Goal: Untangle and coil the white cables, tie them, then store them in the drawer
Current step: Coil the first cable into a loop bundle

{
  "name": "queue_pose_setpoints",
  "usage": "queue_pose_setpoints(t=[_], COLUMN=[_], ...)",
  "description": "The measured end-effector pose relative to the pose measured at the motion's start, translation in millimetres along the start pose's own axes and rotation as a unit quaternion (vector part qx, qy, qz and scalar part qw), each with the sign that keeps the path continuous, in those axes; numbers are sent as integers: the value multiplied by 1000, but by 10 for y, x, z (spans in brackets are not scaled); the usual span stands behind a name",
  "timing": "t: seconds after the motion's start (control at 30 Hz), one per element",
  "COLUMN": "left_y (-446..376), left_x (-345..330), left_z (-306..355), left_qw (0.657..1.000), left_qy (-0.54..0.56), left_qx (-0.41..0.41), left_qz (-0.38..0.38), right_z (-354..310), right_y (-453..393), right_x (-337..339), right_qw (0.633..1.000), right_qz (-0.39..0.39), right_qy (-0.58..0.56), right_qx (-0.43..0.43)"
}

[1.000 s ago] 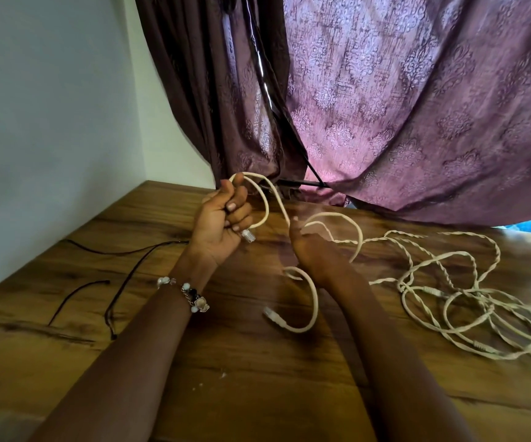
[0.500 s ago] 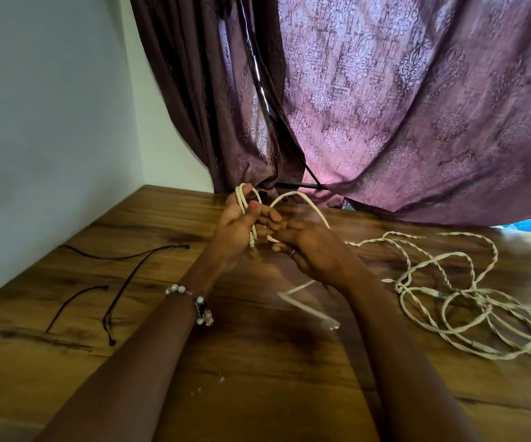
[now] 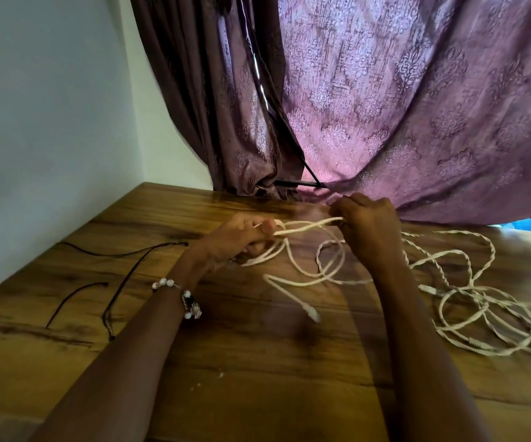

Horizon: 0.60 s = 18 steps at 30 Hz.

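Left hand [image 3: 235,239] and right hand [image 3: 369,224] each have fingers curled tight on the thin white twisted cable [image 3: 305,226], a short span stretched left-right between them just above the brown wooden counter [image 3: 257,362]. The uncoiled tangle [image 3: 487,314] lies to the right, nearer the right hand. Judgement: the next loop feeds from that side toward the left hand's bundle.

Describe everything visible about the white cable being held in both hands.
The white cable looks thin, cream-white and flexible. The left hand and right hand each grip it, with strands stretched between them above the wooden table. Loose loops hang below, ending in a small plug near the tabletop. To the right it seems to run into a tangled pile.
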State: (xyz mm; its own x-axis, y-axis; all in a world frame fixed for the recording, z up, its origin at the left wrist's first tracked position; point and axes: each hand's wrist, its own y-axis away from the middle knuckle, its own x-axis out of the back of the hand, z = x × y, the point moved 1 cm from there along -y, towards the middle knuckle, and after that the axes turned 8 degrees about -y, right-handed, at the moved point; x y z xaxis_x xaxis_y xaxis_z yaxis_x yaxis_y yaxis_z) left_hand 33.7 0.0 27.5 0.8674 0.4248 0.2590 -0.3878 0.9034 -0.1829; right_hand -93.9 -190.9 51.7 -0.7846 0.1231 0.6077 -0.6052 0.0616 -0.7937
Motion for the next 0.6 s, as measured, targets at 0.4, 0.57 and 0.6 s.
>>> queue_pose_setpoints(t=[0.4,0.57,0.6], left_y=[-113,-89,-79], left_x=[105,223,253], left_z=[-88,-84,-76], left_qw=[963,902,889], left_qy=[261,430,454], left_qx=[32,-29,-52], left_qz=[65,30,27], right_z=[-72,-58,-49], right_y=[4,58,86], right_x=[13,-168,-236], right_qw=[844,966,979], right_qz=[-21,-88,-126], right_qy=[-449,-207,-127], right_qx=[-291,-126,-99])
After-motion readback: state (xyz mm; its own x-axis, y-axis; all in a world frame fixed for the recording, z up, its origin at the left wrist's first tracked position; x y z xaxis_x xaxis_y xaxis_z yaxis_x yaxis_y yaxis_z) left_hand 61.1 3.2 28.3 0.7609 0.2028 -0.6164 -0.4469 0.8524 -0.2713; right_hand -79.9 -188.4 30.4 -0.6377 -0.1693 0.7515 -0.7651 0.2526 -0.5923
